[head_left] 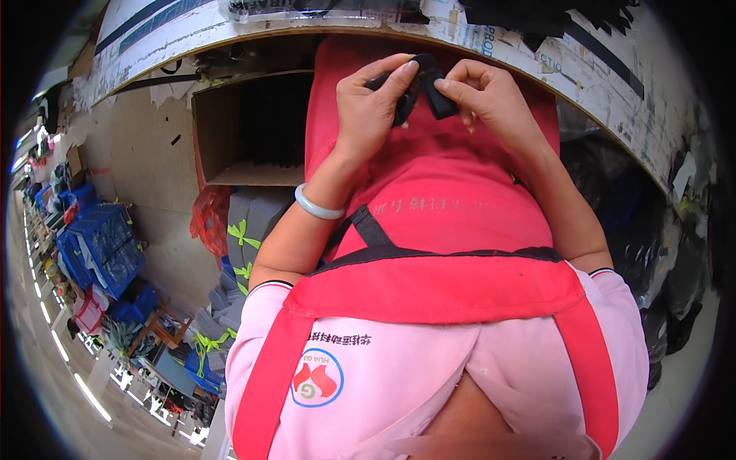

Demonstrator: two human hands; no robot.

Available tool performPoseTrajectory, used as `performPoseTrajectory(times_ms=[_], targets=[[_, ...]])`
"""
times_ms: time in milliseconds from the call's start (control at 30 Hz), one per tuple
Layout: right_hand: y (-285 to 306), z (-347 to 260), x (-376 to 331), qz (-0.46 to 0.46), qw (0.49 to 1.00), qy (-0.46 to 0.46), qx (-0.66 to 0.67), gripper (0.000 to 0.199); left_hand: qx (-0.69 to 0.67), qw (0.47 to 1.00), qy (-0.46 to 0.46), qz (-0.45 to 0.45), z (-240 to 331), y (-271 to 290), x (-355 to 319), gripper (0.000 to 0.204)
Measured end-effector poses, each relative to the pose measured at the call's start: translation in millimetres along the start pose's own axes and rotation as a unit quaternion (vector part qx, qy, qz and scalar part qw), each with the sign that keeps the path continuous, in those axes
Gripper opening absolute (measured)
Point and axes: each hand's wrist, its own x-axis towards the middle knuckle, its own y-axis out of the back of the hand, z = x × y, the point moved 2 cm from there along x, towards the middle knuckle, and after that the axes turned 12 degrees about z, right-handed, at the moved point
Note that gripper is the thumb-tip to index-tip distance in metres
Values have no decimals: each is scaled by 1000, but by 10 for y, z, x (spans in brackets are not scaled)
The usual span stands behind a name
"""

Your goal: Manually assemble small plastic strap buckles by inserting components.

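Observation:
Between my hands, above my lap, is a piece of black webbing strap (440,101) that looks folded or looped. My left hand (373,100) pinches one part of it between thumb and fingers, and some black material shows beneath those fingers. With thumb and forefinger, my right hand (484,96) grips the other side of the strap. Whether a buckle is part of it I cannot tell. Below both hands spreads the red apron (460,180) that covers my lap.
A worktable edge (291,32) curves across the top, with black straps (586,54) lying on it. Left of my lap stands an open cardboard box (253,175) holding dark material. Grey bundles with green ties (249,218), a red plastic bag (209,222) and blue crates (103,245) are further left. Black plastic bags (636,238) lie right.

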Motion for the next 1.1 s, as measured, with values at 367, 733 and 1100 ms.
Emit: performPoseTrajectory(times_ms=[367, 733, 1100], targets=[[-59, 152, 73, -22, 993, -18, 118, 21, 103, 982, -153, -36, -8, 105, 48, 17], [33, 134, 105, -118, 970, -117, 175, 24, 113, 965, -210, -105, 104, 160, -17, 16], [53, -22, 176, -152, 987, -57, 6, 20, 126, 965, -189, -132, 50, 176, -95, 14]])
